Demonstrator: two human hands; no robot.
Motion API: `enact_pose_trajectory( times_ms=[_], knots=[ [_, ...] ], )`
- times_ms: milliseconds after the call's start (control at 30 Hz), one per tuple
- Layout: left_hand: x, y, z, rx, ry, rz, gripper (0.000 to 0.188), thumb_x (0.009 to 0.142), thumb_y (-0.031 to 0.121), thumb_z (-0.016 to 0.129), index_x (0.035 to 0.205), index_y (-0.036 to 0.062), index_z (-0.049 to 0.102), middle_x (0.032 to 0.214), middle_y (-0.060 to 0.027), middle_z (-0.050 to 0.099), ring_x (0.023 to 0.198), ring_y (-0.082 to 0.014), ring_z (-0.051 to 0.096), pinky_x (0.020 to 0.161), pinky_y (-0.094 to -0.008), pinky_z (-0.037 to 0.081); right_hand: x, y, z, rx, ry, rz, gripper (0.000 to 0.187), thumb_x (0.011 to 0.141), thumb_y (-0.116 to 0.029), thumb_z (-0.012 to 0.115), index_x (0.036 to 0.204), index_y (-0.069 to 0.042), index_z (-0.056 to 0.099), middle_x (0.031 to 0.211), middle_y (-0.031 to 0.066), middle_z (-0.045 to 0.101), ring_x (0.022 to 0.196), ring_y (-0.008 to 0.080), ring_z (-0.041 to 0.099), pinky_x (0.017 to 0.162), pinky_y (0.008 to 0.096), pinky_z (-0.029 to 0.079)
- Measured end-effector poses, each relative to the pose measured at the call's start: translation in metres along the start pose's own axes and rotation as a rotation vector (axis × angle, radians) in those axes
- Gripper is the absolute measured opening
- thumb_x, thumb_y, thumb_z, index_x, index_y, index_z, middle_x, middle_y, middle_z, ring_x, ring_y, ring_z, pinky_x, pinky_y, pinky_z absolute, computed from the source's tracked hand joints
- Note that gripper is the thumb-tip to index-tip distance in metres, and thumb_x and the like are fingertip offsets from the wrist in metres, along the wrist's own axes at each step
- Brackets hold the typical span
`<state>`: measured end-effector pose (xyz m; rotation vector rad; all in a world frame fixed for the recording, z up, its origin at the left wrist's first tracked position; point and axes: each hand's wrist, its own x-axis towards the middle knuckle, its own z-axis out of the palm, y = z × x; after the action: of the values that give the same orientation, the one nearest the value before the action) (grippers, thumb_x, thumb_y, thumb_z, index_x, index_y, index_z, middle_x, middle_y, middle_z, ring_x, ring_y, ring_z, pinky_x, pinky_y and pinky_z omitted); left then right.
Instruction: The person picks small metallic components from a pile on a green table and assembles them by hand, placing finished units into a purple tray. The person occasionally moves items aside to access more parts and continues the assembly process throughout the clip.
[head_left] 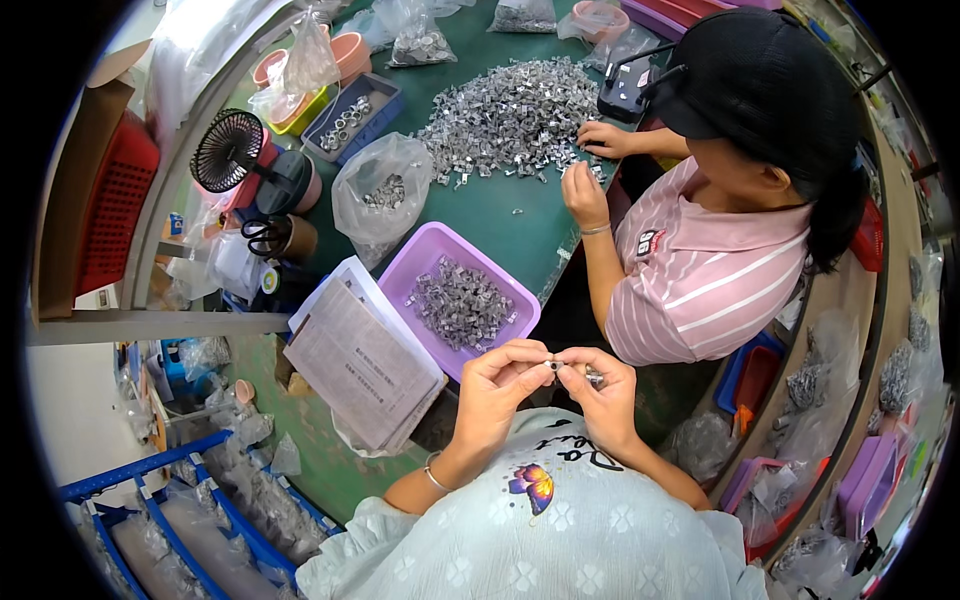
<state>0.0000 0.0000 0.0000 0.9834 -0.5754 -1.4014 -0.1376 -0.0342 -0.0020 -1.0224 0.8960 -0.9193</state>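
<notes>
In front of my chest, my left hand and my right hand meet at the fingertips. A small silver metal part is pinched between both thumbs and forefingers. A second shiny metal piece sticks out by the curled fingers of my right hand; its exact shape is too small to make out. Just beyond my left hand stands a light purple plastic basin, holding a heap of small grey metal parts. To the basin's left lies a stack of printed papers, tilted toward me.
A person in a striped pink shirt sits at the right, hands by a large pile of metal parts on the green table. An open plastic bag, a blue-grey bin and a black fan stand at the left.
</notes>
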Motion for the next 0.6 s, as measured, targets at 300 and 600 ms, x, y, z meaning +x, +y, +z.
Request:
enact_pose_trajectory(
  times_ms=[300, 600],
  knots=[
    [0.018, -0.006, -0.008, -0.184, 0.072, -0.136, 0.015, 0.086, 0.006, 0.057, 0.098, -0.0017, 0.058, 0.099, -0.0083, 0.057, 0.09, -0.0139, 0.056, 0.081, -0.0275, 0.046, 0.019, 0.014, 0.002, 0.066, 0.041, 0.091, 0.013, 0.086, -0.008, 0.057, 0.096, 0.001, 0.061, 0.062, -0.0071, 0.045, 0.056, -0.0008, 0.036, 0.05, 0.016, 0.029],
    [0.041, -0.049, -0.036, -0.581, 0.203, -0.388, 0.017, 0.087, 0.003, 0.05, 0.103, -0.0015, 0.053, 0.096, -0.0099, 0.057, 0.091, -0.0184, 0.056, 0.084, -0.0309, 0.046, 0.035, 0.034, -0.004, 0.514, 0.182, 0.308, 0.021, 0.095, -0.019, 0.042, 0.095, -0.002, 0.054, 0.069, -0.0036, 0.041, 0.056, 0.0038, 0.037, 0.049, 0.0186, 0.028]
  ],
)
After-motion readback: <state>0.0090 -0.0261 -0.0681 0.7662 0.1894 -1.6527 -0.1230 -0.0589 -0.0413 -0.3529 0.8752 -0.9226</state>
